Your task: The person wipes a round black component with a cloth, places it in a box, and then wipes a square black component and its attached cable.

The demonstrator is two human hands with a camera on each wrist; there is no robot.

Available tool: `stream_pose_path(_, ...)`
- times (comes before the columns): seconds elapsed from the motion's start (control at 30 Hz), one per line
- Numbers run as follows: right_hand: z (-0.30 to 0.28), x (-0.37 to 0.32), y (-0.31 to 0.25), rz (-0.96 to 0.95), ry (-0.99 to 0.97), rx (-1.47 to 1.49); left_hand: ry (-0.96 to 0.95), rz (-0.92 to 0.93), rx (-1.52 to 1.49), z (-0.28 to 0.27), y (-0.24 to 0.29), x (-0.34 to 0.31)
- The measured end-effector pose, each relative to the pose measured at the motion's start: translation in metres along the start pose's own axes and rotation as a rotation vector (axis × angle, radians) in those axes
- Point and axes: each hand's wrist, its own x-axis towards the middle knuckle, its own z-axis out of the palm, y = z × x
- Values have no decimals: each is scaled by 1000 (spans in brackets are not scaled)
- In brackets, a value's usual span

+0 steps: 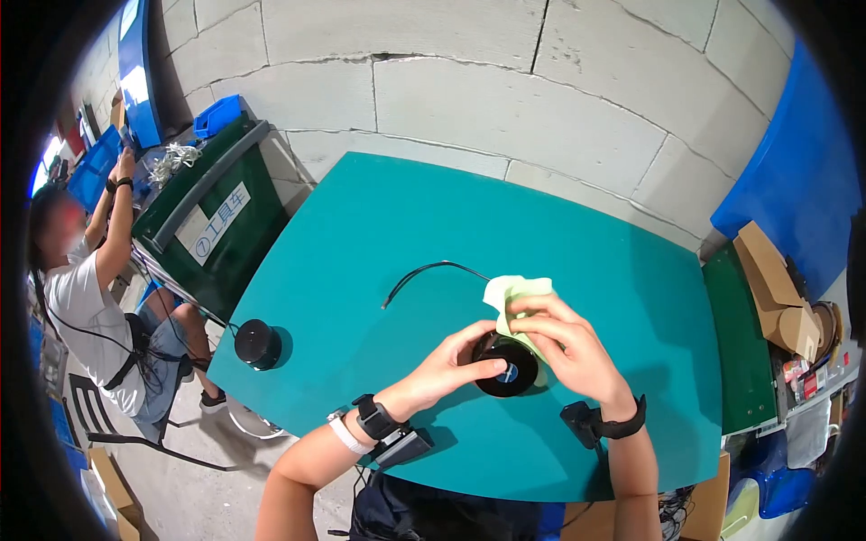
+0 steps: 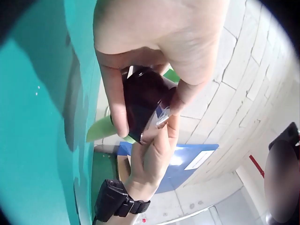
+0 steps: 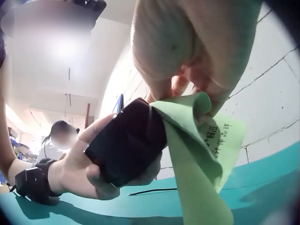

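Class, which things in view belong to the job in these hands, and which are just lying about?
Job in hand:
round black case
green sheet
probably the black cord

Seemingly lying about:
black cylinder, over to the left
blue bin
cardboard box

Head view. Tbl point(image 1: 361, 225): solid teal-grn. Round obj point(image 1: 525, 373): glossy blk, blue ctr label point(image 1: 511, 373). Cloth point(image 1: 510, 290) at its 12 o'clk: lt grn, dk handwriting point(image 3: 213, 140). Cable point(image 1: 442, 263): blk. Cyl point(image 1: 258, 343), 8 o'clk: blk. Cart point(image 1: 262, 212), 9–10: dk grn; wht tag point(image 1: 216, 224), blue chars. Wall point(image 1: 451, 99), 12: off-wht, dk joints.
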Motion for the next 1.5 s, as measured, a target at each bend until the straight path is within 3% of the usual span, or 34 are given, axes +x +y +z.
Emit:
stream_pose_path(0.13, 3, 2, 0, 46, 41, -68, -22, -1, -70, 6, 12, -4)
stream_pose_path(0.3, -1, 5, -11, -89, 141, -217, -15, 102, -65, 4, 18, -4)
stream_pose_path(0.37, -7, 4, -12, -30, 251, -260, -50, 54, -185, 2, 28, -7)
stream_pose_path(0.53, -24, 0, 9, 82, 287, -315, 248, 236, -202, -2, 40, -4)
stream_pose_path(0.63, -30, 1, 15, 106, 295, -372, 320, 345, -280, -20, 42, -7)
stream_pose_path(0.7, -34, -1, 13, 253, 243, -373, 519, 424, -367, -25, 45, -8)
stream_pose_path(0.73, -37, -3, 16, 262, 240, -378, 549, 465, -377, -29, 47, -10)
stream_pose_path(0.8, -42, -6, 30, 228, 253, -662, 577, 554, -376, -35, 56, -12)
stream_pose_path(0.87, -49, -8, 41, 225, 293, -644, 719, 608, -401, -33, 64, -8)
stream_pose_path(1.0, -53, -11, 45, 290, 355, -582, 643, 550, -289, -40, 49, -7)
stream_pose_path(1.07, -54, -12, 51, 228, 392, -591, 599, 516, -240, -41, 44, -4)
stream_pose_path(1.13, -56, -13, 51, 376, 386, -490, 629, 429, -170, -28, 46, -1)
stream_pose_path(1.23, -61, -13, 51, 383, 391, -517, 477, 355, -219, -25, 40, 2)
stream_pose_path(1.37, -57, -11, 43, 364, 432, -389, 358, 250, -290, -18, 32, 5)
stream_pose_path(1.43, -53, -8, 49, 189, 531, -350, 328, 226, -311, -16, 28, 6)
stream_pose_path(1.5, -56, -7, 39, 244, 471, -365, 322, 212, -291, -13, 28, 7)
